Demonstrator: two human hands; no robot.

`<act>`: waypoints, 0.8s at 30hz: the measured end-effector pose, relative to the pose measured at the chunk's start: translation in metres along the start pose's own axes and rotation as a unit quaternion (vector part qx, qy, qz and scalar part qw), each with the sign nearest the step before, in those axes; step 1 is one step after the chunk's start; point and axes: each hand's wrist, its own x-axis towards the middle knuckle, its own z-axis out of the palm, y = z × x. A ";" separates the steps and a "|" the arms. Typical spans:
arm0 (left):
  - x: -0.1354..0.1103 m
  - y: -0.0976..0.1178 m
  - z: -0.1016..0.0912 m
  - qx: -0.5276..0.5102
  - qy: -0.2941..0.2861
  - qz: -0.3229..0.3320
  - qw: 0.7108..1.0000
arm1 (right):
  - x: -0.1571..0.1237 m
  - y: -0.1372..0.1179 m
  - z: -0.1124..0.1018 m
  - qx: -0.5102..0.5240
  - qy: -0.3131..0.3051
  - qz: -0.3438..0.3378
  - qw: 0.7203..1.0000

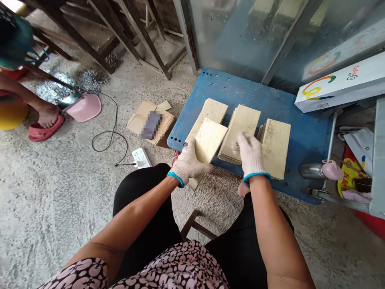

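Note:
My left hand [191, 160], in a white knit glove with a blue cuff, grips a thin pale wooden board [209, 138] by its near left part. This board is tilted over the left stack of boards [213, 109] and hides part of it. My right hand [249, 152], gloved the same way, is over the near right part of the middle stack of boards [245, 120]. Its fingers are smeared by motion, so their grip cannot be made out. To its right is another stack of boards [276, 146]. All the stacks rest on a blue board [255, 94].
A cardboard box [140, 114] with a blurred-out dark object stands left of the blue board. Near it lie a power strip [141, 157] and cable. A metal flask [311, 171] and white paper bag [343, 86] are right. Another person's foot [48, 116] shows beside a pink dustpan [86, 107].

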 end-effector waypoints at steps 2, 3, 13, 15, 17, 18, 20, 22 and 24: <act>0.003 -0.001 -0.005 0.003 -0.005 -0.020 1.000 | -0.002 0.000 0.006 -0.028 -0.032 -0.019 0.999; 0.005 -0.002 -0.008 0.007 -0.005 -0.025 1.000 | -0.005 -0.001 0.009 -0.061 -0.052 -0.031 0.996; 0.070 0.023 -0.038 0.103 0.076 -0.019 0.992 | -0.026 -0.023 0.020 -0.271 -0.159 -0.020 0.949; 0.082 0.035 -0.041 0.103 0.087 -0.016 0.991 | -0.028 -0.023 0.022 -0.295 -0.178 -0.013 0.939; 0.092 0.046 -0.042 0.106 0.091 -0.017 0.990 | -0.029 -0.023 0.024 -0.324 -0.196 -0.015 0.925; 0.096 0.049 -0.041 0.107 0.092 -0.015 0.990 | -0.029 -0.023 0.025 -0.339 -0.204 -0.017 0.918; 0.103 0.053 -0.038 0.097 0.093 -0.006 0.991 | -0.029 -0.023 0.026 -0.362 -0.214 -0.019 0.907; 0.108 0.055 -0.035 0.080 0.090 -0.007 0.993 | -0.029 -0.023 0.027 -0.372 -0.219 -0.019 0.902; 0.112 0.054 -0.032 0.058 0.083 -0.016 0.995 | -0.030 -0.022 0.028 -0.373 -0.220 -0.017 0.901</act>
